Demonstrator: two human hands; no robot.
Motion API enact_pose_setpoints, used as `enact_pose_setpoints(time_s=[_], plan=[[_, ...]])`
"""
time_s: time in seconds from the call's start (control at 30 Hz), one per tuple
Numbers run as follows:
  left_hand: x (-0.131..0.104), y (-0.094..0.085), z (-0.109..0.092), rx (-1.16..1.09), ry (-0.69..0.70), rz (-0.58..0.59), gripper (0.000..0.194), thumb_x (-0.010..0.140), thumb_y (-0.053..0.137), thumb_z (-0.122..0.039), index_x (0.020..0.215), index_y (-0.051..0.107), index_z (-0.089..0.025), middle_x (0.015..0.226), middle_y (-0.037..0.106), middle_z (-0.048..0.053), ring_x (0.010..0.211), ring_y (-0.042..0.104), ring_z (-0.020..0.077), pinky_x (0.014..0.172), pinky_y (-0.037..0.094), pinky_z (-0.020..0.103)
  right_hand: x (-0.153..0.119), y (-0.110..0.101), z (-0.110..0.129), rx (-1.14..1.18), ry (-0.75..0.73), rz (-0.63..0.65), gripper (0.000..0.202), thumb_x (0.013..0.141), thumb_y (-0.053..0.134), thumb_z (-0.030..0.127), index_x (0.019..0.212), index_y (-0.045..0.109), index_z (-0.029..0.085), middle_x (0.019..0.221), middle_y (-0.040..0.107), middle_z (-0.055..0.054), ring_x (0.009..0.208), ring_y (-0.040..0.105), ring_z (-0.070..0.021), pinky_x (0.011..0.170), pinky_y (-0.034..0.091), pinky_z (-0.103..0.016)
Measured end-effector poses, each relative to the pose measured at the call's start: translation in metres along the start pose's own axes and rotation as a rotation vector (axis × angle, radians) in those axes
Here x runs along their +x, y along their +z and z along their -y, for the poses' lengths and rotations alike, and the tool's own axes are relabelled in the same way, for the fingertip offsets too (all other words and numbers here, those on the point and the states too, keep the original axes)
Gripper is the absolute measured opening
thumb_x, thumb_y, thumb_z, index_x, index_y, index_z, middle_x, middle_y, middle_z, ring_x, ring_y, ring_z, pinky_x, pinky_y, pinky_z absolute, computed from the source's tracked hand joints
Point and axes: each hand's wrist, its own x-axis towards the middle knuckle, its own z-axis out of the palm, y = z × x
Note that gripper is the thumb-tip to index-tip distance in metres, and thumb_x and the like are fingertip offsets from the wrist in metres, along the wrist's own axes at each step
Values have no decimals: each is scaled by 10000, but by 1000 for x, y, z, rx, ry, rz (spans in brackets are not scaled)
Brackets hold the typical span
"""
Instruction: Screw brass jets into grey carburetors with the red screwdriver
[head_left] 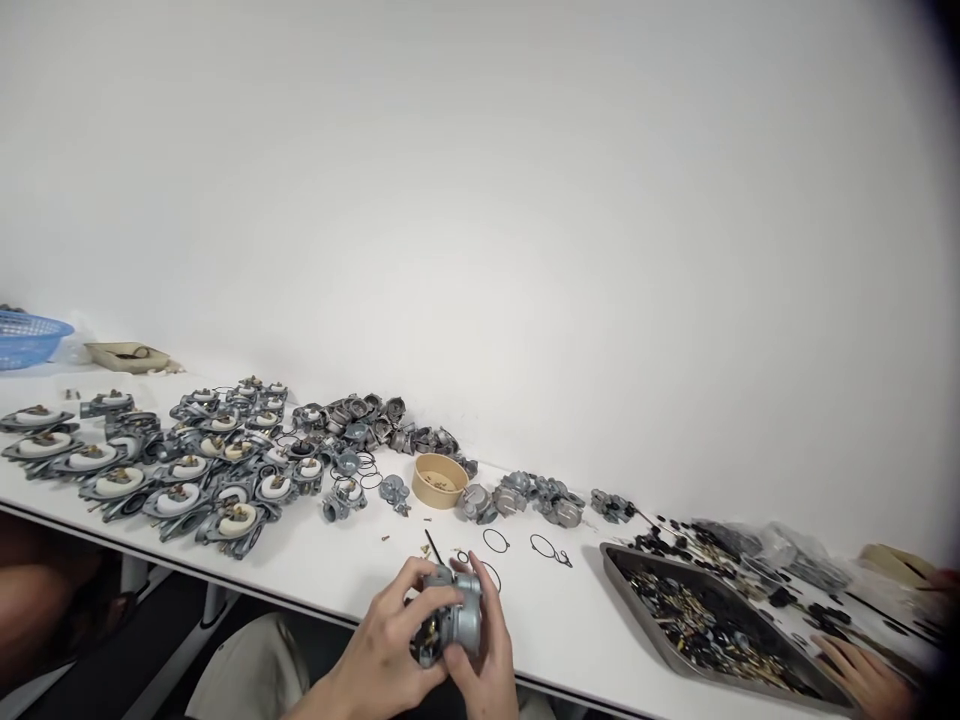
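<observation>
Both hands are closed around a grey metal carburetor [463, 625] just above the table's front edge. My left hand [394, 640] grips its body from the left, a finger lying across the top. On the right, my right hand [487, 650] holds the rounded bowl side with thumb and fingers. Brass parts show in the body's opening; the underside is hidden. A thin black rod [433, 546] shows just behind the carburetor. Black rubber rings [496, 541] lie on the table beyond my hands.
Many carburetor bodies with white floats [180, 497] cover the table's left side. Metal bowls [487, 503] lie along the wall beside a round tan tub [440, 480] of small screws. At right, a person's hand [862, 672] is by a dark tray [675, 655] of brass and black parts.
</observation>
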Motion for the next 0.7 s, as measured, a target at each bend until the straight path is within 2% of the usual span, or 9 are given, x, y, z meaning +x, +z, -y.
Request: enact_pose_setpoints(time_s=[0.1, 0.2, 0.23, 0.33, 0.4, 0.47, 0.53, 0.6, 0.7], plan=[[1, 3, -7, -20, -99, 33, 581, 787, 715, -147, 1312, 539, -323, 1289, 490, 73, 1064, 642, 226, 905, 583, 334, 4, 1, 10, 61, 71, 47, 785, 808, 747, 507, 1467, 440, 210, 1368, 615, -138, 1198, 638, -318, 965, 564, -395], [9, -12, 11, 61, -167, 38, 870, 696, 838, -254, 1450, 416, -354, 1512, 334, 92, 1139, 628, 285, 904, 603, 399, 36, -20, 10, -91, 95, 3, 787, 731, 820, 434, 1409, 508, 183, 1281, 667, -139, 1118, 673, -306, 938, 573, -386], [13, -21, 21, 124, -174, -8, 859, 710, 833, -283, 1455, 413, -357, 1539, 316, 90, 1188, 603, 308, 941, 586, 432, 51, -31, 7, -180, 96, -32, 789, 706, 832, 431, 1390, 529, 180, 1262, 676, -139, 1105, 675, -306, 935, 573, -395], [21, -54, 64, 356, -193, -240, 490, 888, 661, -308, 1357, 519, -320, 1426, 472, 88, 1269, 545, 324, 1048, 498, 496, 104, -77, -8, -455, 173, -119, 779, 670, 804, 496, 1347, 560, 197, 1139, 722, -124, 959, 710, -323, 822, 597, -452], [21, -72, 95, 489, -234, -360, 424, 894, 650, -324, 1309, 565, -287, 1351, 523, 106, 1278, 523, 348, 1063, 466, 520, 136, -111, -24, -724, 230, -212, 758, 667, 764, 527, 1327, 568, 211, 1106, 729, -123, 969, 698, -351, 835, 569, -477], [18, -81, 122, 570, -301, -381, 439, 878, 668, -337, 1306, 585, -284, 1358, 515, 114, 1256, 528, 365, 1040, 473, 529, 161, -143, -42, -991, 328, -261, 719, 686, 714, 524, 1316, 578, 205, 1093, 730, -139, 1041, 667, -386, 863, 533, -484], [13, -82, 140, 577, -337, -357, 480, 870, 674, -334, 1337, 573, -297, 1402, 487, 112, 1266, 529, 361, 1036, 477, 508, 178, -170, -61, -1127, 441, -248, 723, 712, 667, 511, 1354, 554, 199, 1092, 730, -149, 1086, 651, -392, 869, 513, -468], [9, -79, 150, 539, -356, -317, 532, 883, 649, -336, 1397, 517, -325, 1433, 478, 97, 1276, 541, 343, 999, 505, 462, 188, -189, -77, -1170, 526, -221, 752, 722, 640, 512, 1393, 526, 193, 1152, 716, -161, 1126, 639, -387, 872, 505, -450], [9, -77, 151, 463, -353, -280, 473, 924, 561, -305, 1392, 491, -329, 1377, 543, 72, 1213, 603, 291, 950, 525, 394, 197, -203, -93, -1172, 584, -197, 800, 734, 609, 553, 1437, 488, 191, 1232, 686, -177, 1171, 621, -387, 878, 501, -448]])
